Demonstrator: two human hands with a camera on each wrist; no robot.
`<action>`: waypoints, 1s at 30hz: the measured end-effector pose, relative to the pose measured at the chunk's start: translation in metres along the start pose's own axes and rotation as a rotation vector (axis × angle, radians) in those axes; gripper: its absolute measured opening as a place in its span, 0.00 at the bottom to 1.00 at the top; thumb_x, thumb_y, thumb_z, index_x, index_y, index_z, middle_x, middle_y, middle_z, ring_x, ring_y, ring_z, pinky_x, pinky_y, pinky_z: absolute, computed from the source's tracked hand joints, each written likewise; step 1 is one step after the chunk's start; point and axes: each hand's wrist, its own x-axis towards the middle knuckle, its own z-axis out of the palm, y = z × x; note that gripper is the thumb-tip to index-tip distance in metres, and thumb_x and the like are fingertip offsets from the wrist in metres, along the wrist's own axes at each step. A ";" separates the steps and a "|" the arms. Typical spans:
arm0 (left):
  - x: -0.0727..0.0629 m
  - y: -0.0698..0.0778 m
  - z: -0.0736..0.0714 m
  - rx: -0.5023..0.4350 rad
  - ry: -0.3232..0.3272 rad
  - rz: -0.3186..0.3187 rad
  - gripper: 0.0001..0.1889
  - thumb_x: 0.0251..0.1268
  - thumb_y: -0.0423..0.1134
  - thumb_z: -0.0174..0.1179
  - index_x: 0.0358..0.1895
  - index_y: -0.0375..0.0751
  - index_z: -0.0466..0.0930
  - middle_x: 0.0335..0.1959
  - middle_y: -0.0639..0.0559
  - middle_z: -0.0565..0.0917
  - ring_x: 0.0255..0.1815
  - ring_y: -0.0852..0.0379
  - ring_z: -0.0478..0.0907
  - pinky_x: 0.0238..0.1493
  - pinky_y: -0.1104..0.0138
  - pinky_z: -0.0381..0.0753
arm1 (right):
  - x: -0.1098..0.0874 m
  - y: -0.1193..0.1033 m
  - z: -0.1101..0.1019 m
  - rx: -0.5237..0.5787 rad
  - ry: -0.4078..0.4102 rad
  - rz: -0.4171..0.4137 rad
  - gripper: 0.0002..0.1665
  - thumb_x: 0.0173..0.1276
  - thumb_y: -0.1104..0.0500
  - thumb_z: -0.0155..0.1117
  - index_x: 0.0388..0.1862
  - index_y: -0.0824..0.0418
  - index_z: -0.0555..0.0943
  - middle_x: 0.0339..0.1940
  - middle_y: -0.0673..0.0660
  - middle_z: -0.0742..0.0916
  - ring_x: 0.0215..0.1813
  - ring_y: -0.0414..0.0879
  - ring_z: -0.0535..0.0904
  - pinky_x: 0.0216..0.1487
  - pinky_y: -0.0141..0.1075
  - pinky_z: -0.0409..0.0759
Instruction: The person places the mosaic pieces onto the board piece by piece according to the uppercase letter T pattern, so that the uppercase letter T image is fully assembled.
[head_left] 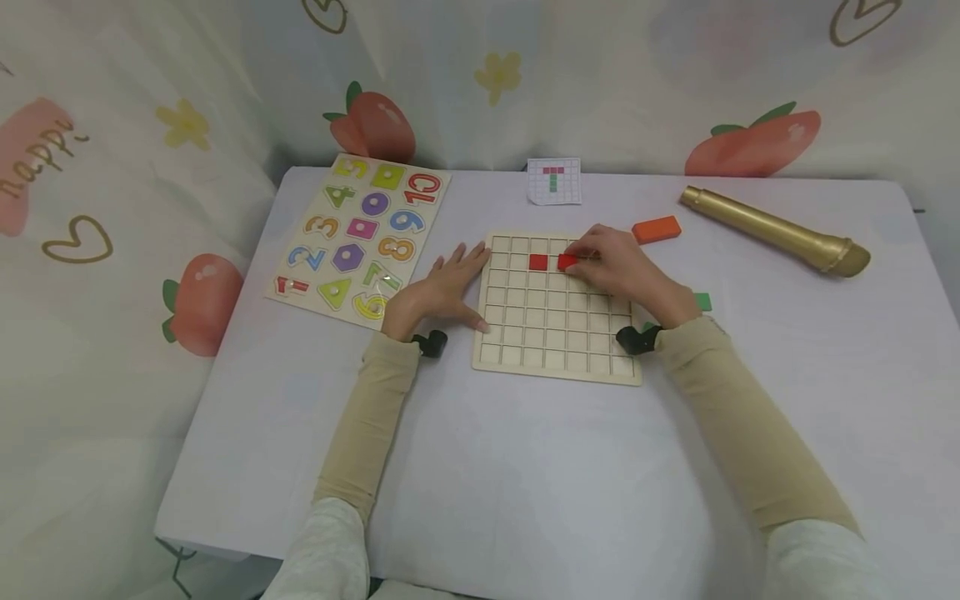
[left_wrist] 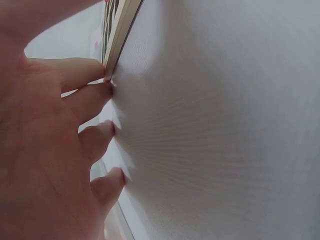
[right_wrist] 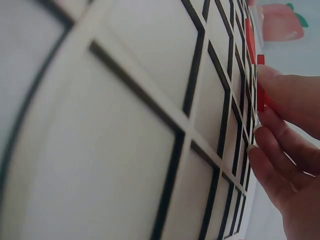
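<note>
A wooden grid board [head_left: 534, 356] lies on the table in front of me. One red square tile [head_left: 538, 262] sits in a cell near its top. My right hand [head_left: 622, 265] pinches a second red tile [head_left: 567, 262] between thumb and fingers over the upper rows, to the right of the first. The right wrist view shows this pinched tile [right_wrist: 260, 82] edge-on, right at the board's surface. With fingers spread, my left hand [head_left: 447, 290] rests at the board's left edge. In the left wrist view its fingertips [left_wrist: 118, 176] press on the white tabletop, beside the board's rim [left_wrist: 119, 37].
A number-and-shape puzzle board [head_left: 322, 298] lies left of the grid. Behind the grid is a card [head_left: 568, 197] with a pink and green T pattern. To the right are an orange block [head_left: 656, 230], a green piece [head_left: 702, 302] partly behind my wrist, and a gold tapered tube [head_left: 772, 231].
</note>
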 end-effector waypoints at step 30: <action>0.001 -0.001 0.001 0.010 0.003 -0.009 0.66 0.51 0.51 0.80 0.86 0.48 0.38 0.87 0.55 0.34 0.86 0.52 0.23 0.85 0.54 0.23 | 0.006 -0.006 0.007 -0.065 -0.016 -0.012 0.18 0.70 0.63 0.69 0.57 0.68 0.84 0.52 0.67 0.84 0.53 0.60 0.77 0.56 0.54 0.77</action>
